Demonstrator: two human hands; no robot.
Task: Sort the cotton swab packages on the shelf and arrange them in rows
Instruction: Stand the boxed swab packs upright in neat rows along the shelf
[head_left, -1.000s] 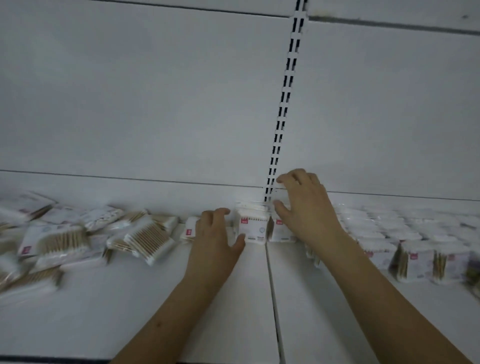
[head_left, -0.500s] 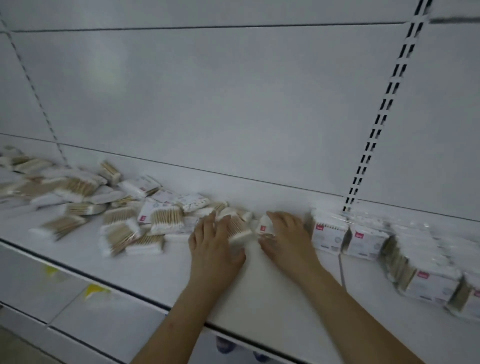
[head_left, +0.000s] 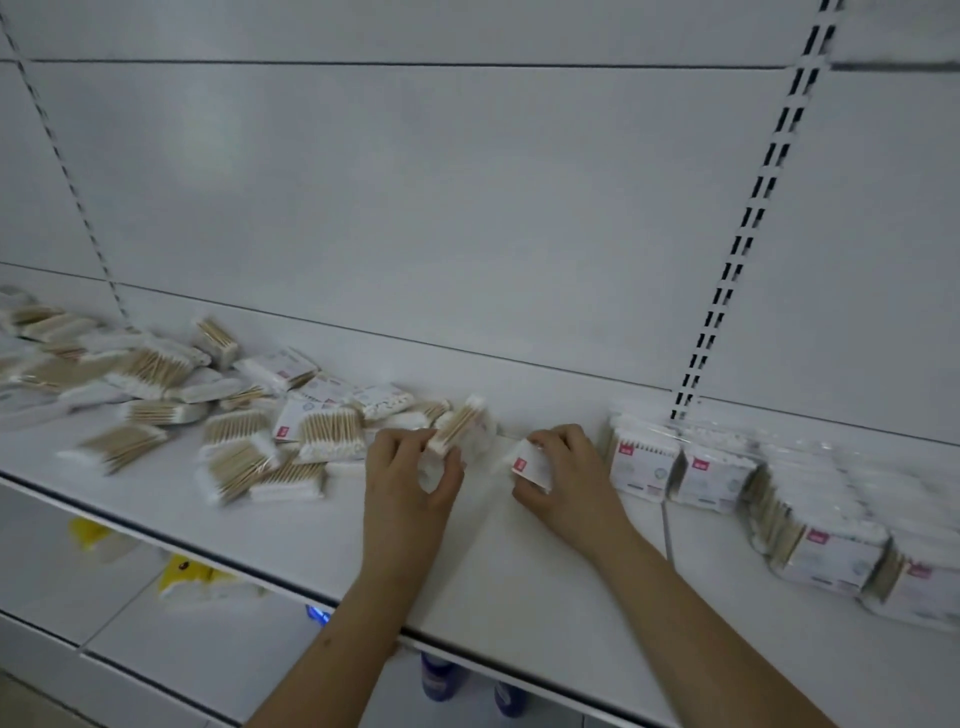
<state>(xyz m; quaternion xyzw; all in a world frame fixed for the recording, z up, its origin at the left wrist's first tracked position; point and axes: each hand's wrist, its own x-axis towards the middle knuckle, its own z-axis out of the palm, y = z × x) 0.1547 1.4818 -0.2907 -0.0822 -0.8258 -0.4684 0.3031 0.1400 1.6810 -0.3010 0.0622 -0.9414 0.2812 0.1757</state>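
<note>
Since the earlier frame both hands have lifted packs off the shelf (head_left: 519, 561): left hand (head_left: 408, 480) grips a swab pack (head_left: 457, 426), right hand (head_left: 569, 475) pinches a labelled pack (head_left: 530, 465), nearer the upright rows (head_left: 680, 467) at frame right.

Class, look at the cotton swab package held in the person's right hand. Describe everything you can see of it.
The package in the right hand is a small, flat white pack with a red square label near one corner. It looks like clear plastic wrap with a white printed face; its swabs are not visible here. It is tilted, lifted slightly off the white shelf, with fingers curled over its top and the thumb beneath. It lies between the loose pile on the left and the upright rows on the right, touching neither.
</note>
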